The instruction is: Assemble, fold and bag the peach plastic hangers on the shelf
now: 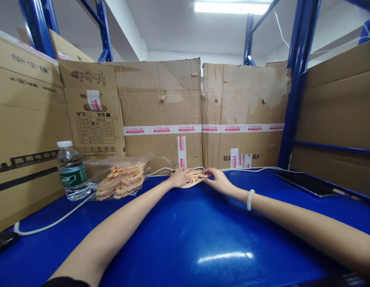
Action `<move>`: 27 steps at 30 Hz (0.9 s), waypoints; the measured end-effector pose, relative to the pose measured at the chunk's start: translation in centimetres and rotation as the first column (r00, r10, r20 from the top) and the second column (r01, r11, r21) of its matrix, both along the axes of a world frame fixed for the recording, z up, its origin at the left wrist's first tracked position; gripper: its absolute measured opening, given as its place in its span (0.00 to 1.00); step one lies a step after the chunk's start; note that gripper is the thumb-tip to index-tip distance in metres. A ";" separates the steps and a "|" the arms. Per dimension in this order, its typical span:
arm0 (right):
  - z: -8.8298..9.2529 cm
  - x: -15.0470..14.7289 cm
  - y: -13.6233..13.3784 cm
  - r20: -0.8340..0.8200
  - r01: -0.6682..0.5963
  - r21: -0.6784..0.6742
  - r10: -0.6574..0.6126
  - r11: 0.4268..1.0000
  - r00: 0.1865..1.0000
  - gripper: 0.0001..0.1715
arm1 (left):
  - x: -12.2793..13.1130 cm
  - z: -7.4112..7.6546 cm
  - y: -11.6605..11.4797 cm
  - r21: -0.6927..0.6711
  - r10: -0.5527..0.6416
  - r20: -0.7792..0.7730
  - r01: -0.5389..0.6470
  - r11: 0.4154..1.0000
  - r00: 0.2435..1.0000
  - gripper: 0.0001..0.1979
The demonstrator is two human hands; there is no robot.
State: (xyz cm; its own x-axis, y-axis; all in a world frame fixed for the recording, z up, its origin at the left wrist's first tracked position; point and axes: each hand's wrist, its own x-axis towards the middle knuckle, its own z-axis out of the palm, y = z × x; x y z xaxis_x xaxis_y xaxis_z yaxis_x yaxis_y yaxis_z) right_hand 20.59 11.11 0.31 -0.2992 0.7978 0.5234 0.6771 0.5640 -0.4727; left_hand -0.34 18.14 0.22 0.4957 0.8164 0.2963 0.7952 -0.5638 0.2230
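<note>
1. At the far left edge of the table (185,239), a dark phone (3,241) is half cut off by the frame. A white cable (53,223) runs from there past the water bottle (71,171). Steer your forearm clear of both.
2. Next comes a clear bag (121,181) of thin wooden cut-outs. The plastic blurs them, so their count and shape cannot be made out.
3. Your left hand (180,178) lies flat on the wooden piece (194,179), fingers stretched out rather than curled round it. Press evenly and lightly, since the piece looks thin and fretted and would probably snap.
4. That wooden piece rests on the table at its far side, just before the cardboard boxes (161,111), between your two hands. Most of it is covered, so its outline is unclear.
5. Your right hand (217,180) seems to pinch the piece's right edge with its fingertips. Work close to the joint and bend gently, not from the far tip. The thumb is hidden.
6. Well to the right lies a dark tablet (306,183), whose screen is unreadable.
</note>
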 end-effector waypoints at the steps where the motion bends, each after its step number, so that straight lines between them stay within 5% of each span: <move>1: 0.1 0.0 -0.8 0.023 -0.031 0.018 0.031 0.999 0.999 0.11 | 0.1 0.2 0.2 0.001 0.000 0.005 0.000 1.000 1.000 0.26; 5: 0.1 -1.0 -3.2 0.332 -0.262 0.090 0.219 0.961 0.918 0.17 | 0.8 1.1 0.6 0.019 0.023 0.029 -0.024 1.000 0.999 0.19; 10: -1.0 -2.5 -2.4 0.445 -0.184 -0.031 0.179 0.982 0.878 0.34 | 0.7 2.5 -0.2 0.127 0.127 0.097 -0.139 0.982 0.987 0.19; 14: -0.7 -2.9 -2.1 0.133 -0.184 -0.009 0.183 0.983 0.974 0.29 | -0.2 3.5 -3.2 0.192 0.109 0.139 -0.134 0.972 0.984 0.21; 16: -0.1 -2.8 -3.1 -0.189 -0.187 -0.188 0.151 0.964 0.970 0.25 | -0.6 3.4 -6.2 0.210 0.059 0.140 -0.088 0.974 0.988 0.21; 18: 0.4 -2.5 -4.6 -0.482 -0.306 -0.460 0.054 0.834 0.874 0.27 | -1.0 2.8 -9.8 0.232 -0.050 0.137 0.017 0.973 0.989 0.21; 20: 0.7 -2.2 -6.4 -0.649 -0.482 -0.564 0.002 0.670 0.761 0.27 | -1.1 1.8 -13.5 0.210 -0.138 0.173 0.100 0.973 0.975 0.21; 22: 0.7 -1.9 -7.9 -0.701 -0.559 -0.551 0.019 0.620 0.712 0.23 | -1.1 0.7 -16.5 0.135 -0.194 0.229 0.166 0.977 0.954 0.23; 27: 0.1 -1.4 -9.8 -0.637 -0.493 -0.587 0.009 0.642 0.771 0.14 | -1.0 -0.6 -19.1 -0.040 -0.133 0.471 0.172 0.984 0.872 0.26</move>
State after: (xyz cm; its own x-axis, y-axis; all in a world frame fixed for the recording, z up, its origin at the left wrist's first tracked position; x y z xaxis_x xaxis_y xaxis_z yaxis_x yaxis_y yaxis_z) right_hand 19.18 1.33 0.41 -0.4123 0.9109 -0.0161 0.0527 0.0062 -0.9986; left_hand -1.30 -0.97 -0.38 0.4366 0.7721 0.4618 0.4946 -0.6348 0.5936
